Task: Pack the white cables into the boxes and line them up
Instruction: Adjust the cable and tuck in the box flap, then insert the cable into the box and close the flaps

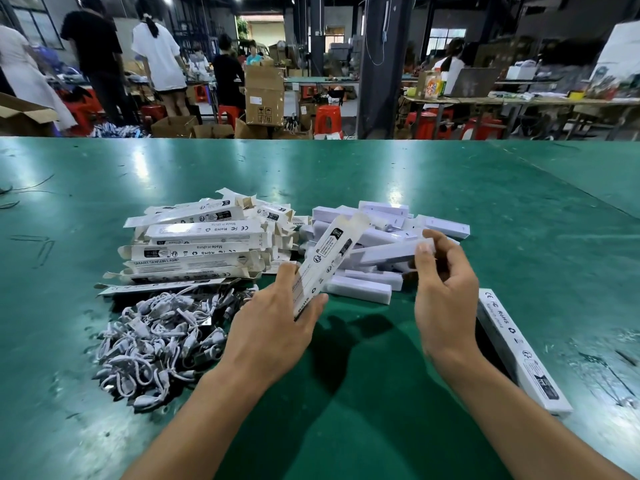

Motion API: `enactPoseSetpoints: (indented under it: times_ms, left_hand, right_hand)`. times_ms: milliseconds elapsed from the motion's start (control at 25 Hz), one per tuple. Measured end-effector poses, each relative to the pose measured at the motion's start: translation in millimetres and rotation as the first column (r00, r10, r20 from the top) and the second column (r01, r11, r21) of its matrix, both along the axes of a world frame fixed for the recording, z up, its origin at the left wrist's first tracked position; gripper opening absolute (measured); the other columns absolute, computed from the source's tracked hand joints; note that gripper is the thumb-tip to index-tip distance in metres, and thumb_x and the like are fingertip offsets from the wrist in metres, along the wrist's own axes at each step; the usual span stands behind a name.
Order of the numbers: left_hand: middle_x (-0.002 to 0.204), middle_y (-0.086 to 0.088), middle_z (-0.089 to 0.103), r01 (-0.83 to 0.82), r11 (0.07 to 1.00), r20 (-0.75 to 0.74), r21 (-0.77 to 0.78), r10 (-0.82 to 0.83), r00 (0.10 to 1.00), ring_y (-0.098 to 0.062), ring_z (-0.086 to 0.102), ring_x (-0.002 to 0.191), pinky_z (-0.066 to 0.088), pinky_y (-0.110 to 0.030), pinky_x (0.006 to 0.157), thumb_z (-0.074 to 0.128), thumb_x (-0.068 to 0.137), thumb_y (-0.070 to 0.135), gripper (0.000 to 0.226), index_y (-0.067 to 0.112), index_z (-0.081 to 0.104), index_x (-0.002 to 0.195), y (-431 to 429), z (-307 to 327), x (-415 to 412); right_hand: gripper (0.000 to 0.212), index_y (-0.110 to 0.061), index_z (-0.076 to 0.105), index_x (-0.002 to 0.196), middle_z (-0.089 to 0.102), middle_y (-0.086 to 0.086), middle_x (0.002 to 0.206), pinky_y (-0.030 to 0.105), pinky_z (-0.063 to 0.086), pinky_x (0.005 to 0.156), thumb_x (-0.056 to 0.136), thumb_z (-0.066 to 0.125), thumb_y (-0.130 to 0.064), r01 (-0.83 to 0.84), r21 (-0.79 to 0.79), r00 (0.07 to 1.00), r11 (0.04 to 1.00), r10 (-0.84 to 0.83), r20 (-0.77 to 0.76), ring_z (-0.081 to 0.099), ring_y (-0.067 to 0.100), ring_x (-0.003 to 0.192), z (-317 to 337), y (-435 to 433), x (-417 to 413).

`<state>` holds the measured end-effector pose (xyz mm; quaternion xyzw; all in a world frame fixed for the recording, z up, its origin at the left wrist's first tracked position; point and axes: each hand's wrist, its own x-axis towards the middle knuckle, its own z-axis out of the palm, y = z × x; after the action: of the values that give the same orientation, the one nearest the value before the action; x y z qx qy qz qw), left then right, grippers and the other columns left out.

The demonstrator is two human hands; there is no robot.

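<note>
Green tabletop point(363, 382) lies open between left hand point(277, 320), gripping a box point(323, 263), and right hand point(446, 296) (pinching a white bar point(391, 252)).

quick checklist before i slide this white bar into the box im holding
1. left hand grips the box: ok
2. far end of the box open, flap up: ok
3. right hand pinches the white bar at its near end: ok
4. bar lined up with the open end: not ok, it lies crosswise to the right of the box
5. cable already inside the box: cannot tell
6. cable pile close beside the left hand: ok
</note>
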<state>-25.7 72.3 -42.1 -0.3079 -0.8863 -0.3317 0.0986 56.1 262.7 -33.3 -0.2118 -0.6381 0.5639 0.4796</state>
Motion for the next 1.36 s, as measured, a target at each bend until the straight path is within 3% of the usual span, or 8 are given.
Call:
enactPoseSetpoints:
  times_ms: [160, 280, 360, 480, 880, 1040, 1200, 1360]
  left_hand:
    - [0.090, 0.008, 0.054, 0.013, 0.993, -0.045, -0.120, -0.019, 0.999, -0.017, 0.057, 0.066, 0.050, -0.035, 0.061, 0.049, 0.098, 0.051, 0.031, 0.031, 0.034, 0.116, -2.7, -4.6, -5.6]
    - [0.082, 0.010, 0.052, 0.045, 0.971, -0.052, -0.233, -0.059, 0.997, -0.018, 0.054, 0.068, 0.044, -0.035, 0.061, 0.047, 0.098, 0.053, 0.024, 0.036, 0.031, 0.102, -3.9, -6.8, -6.8]
    - [0.075, 0.013, 0.044, 0.056, 0.966, -0.072, -0.253, -0.077, 0.994, -0.017, 0.050, 0.068, 0.036, -0.034, 0.060, 0.045, 0.098, 0.056, 0.024, 0.037, 0.031, 0.101, -4.0, -7.3, -6.6]
    - [0.076, 0.014, 0.041, 0.097, 0.965, -0.084, -0.242, -0.120, 0.989, -0.018, 0.053, 0.072, 0.045, -0.036, 0.064, 0.044, 0.097, 0.057, 0.025, 0.038, 0.036, 0.111, -5.2, -7.9, -6.7]
    - [0.070, 0.018, 0.044, 0.170, 0.969, -0.076, -0.180, -0.186, 0.980, 0.000, 0.046, 0.060, 0.033, -0.023, 0.052, 0.053, 0.095, 0.056, 0.023, 0.041, 0.037, 0.104, -7.2, -7.1, -9.7]
    - [0.071, 0.015, 0.049, 0.182, 0.968, -0.063, -0.170, -0.195, 0.979, -0.001, 0.046, 0.058, 0.032, -0.021, 0.051, 0.057, 0.094, 0.055, 0.028, 0.047, 0.031, 0.095, -7.2, -6.6, -10.3]
    - [0.074, 0.013, 0.054, 0.203, 0.967, -0.057, -0.151, -0.214, 0.975, -0.003, 0.048, 0.060, 0.040, -0.026, 0.054, 0.059, 0.092, 0.055, 0.024, 0.037, 0.047, 0.103, -8.1, -6.6, -10.9]
    - [0.082, 0.013, 0.059, 0.230, 0.966, -0.049, -0.117, -0.237, 0.970, -0.006, 0.053, 0.066, 0.049, -0.032, 0.062, 0.060, 0.090, 0.055, 0.032, 0.032, 0.054, 0.112, -7.6, -3.9, -9.1]
  right_hand:
    - [0.021, -0.032, 0.069, 0.114, 0.072, -0.018, 0.106, 0.026, 0.051, 0.096, 0.104, 0.050, -0.036, 0.054, -0.116, 0.999, 0.992, -0.054, -0.005, 0.065, 0.005, 0.105, -3.4, 5.9, -4.0]
    - [0.019, -0.036, 0.069, 0.105, 0.074, -0.018, 0.103, 0.035, 0.052, 0.099, 0.104, 0.049, -0.038, 0.070, -0.168, 0.997, 0.983, -0.076, -0.026, 0.067, 0.006, 0.103, -4.2, 9.0, -5.5]
    - [0.020, -0.034, 0.068, 0.112, 0.073, -0.018, 0.105, 0.035, 0.052, 0.101, 0.105, 0.050, -0.039, 0.102, -0.189, 0.994, 0.977, -0.107, -0.021, 0.066, 0.003, 0.104, -5.1, 11.0, -6.3]
    - [0.027, -0.028, 0.066, 0.123, 0.070, -0.012, 0.117, 0.040, 0.049, 0.107, 0.104, 0.051, -0.040, 0.109, -0.233, 0.993, 0.966, -0.118, -0.026, 0.064, 0.012, 0.114, -6.4, 14.2, -7.4]
    - [0.020, -0.040, 0.070, 0.105, 0.072, -0.027, 0.102, 0.015, 0.044, 0.088, 0.104, 0.051, -0.034, 0.091, -0.222, 0.995, 0.971, -0.097, -0.019, 0.063, -0.010, 0.097, -7.2, 18.6, -6.7]
    - [0.023, -0.038, 0.072, 0.107, 0.073, -0.024, 0.106, 0.015, 0.044, 0.090, 0.104, 0.050, -0.032, 0.048, -0.225, 0.997, 0.973, -0.059, -0.041, 0.064, -0.007, 0.102, -5.8, 20.0, -5.8]
    - [0.025, -0.031, 0.071, 0.122, 0.073, -0.021, 0.114, 0.020, 0.046, 0.102, 0.102, 0.055, -0.033, -0.030, -0.187, 0.999, 0.982, 0.033, 0.014, 0.063, -0.005, 0.110, -8.2, 17.6, -4.9]
    - [0.007, -0.031, 0.066, 0.105, 0.075, -0.018, 0.090, 0.020, 0.048, 0.081, 0.098, 0.065, -0.033, -0.083, -0.104, 0.996, 0.991, 0.086, 0.019, 0.069, -0.003, 0.082, -5.9, 13.5, -3.4]
